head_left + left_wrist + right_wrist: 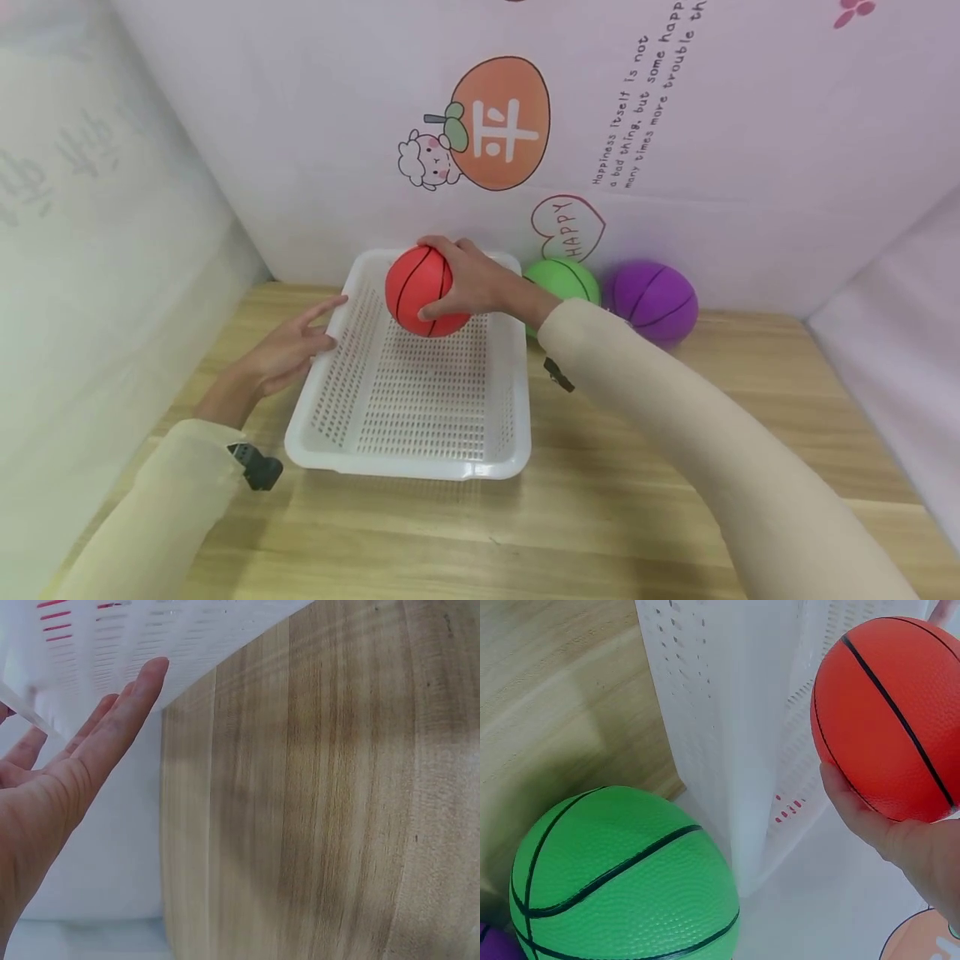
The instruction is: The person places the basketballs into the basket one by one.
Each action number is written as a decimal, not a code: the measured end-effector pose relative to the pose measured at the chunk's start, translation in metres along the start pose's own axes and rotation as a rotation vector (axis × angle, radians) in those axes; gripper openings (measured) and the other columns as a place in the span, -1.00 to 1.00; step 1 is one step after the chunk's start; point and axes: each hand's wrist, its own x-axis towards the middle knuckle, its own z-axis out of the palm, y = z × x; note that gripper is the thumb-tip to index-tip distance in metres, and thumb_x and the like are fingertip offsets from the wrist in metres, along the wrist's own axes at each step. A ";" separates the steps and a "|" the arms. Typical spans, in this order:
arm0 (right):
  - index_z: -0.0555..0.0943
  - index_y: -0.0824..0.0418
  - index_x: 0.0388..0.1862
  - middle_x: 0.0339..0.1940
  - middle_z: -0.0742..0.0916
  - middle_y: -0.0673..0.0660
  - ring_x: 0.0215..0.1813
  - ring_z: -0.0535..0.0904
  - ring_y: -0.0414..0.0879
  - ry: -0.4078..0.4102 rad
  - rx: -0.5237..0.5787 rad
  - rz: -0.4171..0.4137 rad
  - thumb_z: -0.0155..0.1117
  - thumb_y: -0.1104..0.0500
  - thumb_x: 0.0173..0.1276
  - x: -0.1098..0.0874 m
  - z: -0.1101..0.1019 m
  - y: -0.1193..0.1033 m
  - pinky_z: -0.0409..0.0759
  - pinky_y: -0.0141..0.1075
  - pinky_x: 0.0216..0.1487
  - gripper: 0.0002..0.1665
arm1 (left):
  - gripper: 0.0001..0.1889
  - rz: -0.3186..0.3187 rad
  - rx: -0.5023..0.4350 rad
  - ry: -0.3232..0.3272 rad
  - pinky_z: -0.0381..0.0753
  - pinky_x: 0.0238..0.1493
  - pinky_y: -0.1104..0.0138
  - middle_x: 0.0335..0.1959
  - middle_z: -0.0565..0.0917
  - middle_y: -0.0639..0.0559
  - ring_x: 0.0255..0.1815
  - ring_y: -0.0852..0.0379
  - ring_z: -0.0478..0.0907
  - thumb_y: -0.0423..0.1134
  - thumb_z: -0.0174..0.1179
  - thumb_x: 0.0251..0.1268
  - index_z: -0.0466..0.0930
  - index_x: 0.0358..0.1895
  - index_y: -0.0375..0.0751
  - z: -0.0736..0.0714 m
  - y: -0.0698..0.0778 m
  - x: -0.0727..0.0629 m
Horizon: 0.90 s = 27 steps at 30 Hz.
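My right hand [472,279] grips a red mini basketball [416,287] with black lines, thumb on its near side and fingers over its top. The ball is over the far end of a white perforated plastic basket [408,467]; whether it touches the bottom I cannot tell. At the basket's left rim, my left hand [288,346] holds the edge lightly, one finger reaching over it and other fingers against the outer wall. In the left wrist view, the long fingers of the left hand [82,761] lie along the slotted wall [195,637].
Right of the basket, a green ball [562,279] stands beside a purple ball [656,302], both near the back wall. Wooden tabletop [600,517] extends in front and to the right. White printed sheeting [337,100] encloses the back and sides.
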 end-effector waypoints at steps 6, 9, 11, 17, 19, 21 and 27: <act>0.14 -0.12 0.53 0.28 0.39 0.12 0.26 0.35 0.00 0.004 -0.039 0.026 0.63 -0.09 -0.06 0.009 0.000 0.000 0.68 -0.20 -0.11 0.22 | -0.21 0.023 0.005 -0.017 0.60 0.05 -0.13 0.41 0.24 -0.52 0.21 -0.27 0.52 -0.54 -0.11 0.46 -0.17 0.64 0.00 0.001 0.002 0.003; 0.14 -0.13 0.53 0.29 0.38 0.12 0.26 0.34 0.01 -0.008 -0.080 0.029 0.65 -0.08 -0.08 0.013 0.007 0.001 0.69 -0.19 -0.10 0.24 | -0.21 0.013 0.011 -0.006 0.60 0.04 -0.11 0.40 0.26 -0.51 0.20 -0.26 0.53 -0.54 -0.12 0.46 -0.17 0.64 0.00 0.002 0.002 0.003; 0.13 -0.13 0.54 0.30 0.37 0.13 0.27 0.34 0.03 -0.027 -0.122 0.031 0.66 -0.09 -0.09 0.015 0.012 0.001 0.69 -0.18 -0.09 0.25 | -0.21 0.004 0.010 0.003 0.61 0.04 -0.11 0.39 0.28 -0.50 0.19 -0.25 0.54 -0.55 -0.13 0.45 -0.17 0.64 0.00 0.002 0.001 0.003; 0.11 -0.15 0.56 0.32 0.37 0.13 0.28 0.32 0.04 -0.062 -0.233 0.050 0.66 -0.09 -0.09 0.018 0.021 0.002 0.69 -0.17 -0.07 0.28 | -0.20 -0.006 -0.011 -0.009 0.59 0.05 -0.15 0.38 0.29 -0.52 0.20 -0.30 0.52 -0.56 -0.14 0.44 -0.17 0.64 0.01 0.007 0.001 0.007; 0.11 -0.15 0.56 0.32 0.37 0.13 0.28 0.32 0.04 -0.056 -0.245 0.045 0.65 -0.09 -0.08 0.020 0.022 0.002 0.69 -0.17 -0.07 0.27 | -0.19 -0.013 -0.010 -0.007 0.59 0.05 -0.15 0.38 0.29 -0.50 0.21 -0.30 0.51 -0.56 -0.12 0.43 -0.16 0.64 0.02 0.007 0.001 0.008; 0.11 -0.15 0.56 0.32 0.37 0.13 0.27 0.32 0.04 -0.052 -0.251 0.031 0.65 -0.11 -0.08 0.022 0.023 0.001 0.69 -0.17 -0.07 0.27 | -0.19 -0.017 -0.002 -0.005 0.59 0.04 -0.16 0.39 0.28 -0.50 0.21 -0.32 0.50 -0.56 -0.13 0.44 -0.17 0.64 0.02 0.006 0.001 0.007; 0.08 -0.18 0.58 0.35 0.36 0.12 0.28 0.33 0.03 -0.067 -0.288 0.011 0.61 -0.18 -0.04 0.030 0.029 0.001 0.68 -0.19 -0.02 0.27 | -0.18 -0.019 -0.005 -0.018 0.57 0.03 -0.20 0.41 0.23 -0.52 0.24 -0.40 0.45 -0.56 -0.14 0.45 -0.22 0.65 0.03 0.001 0.000 0.001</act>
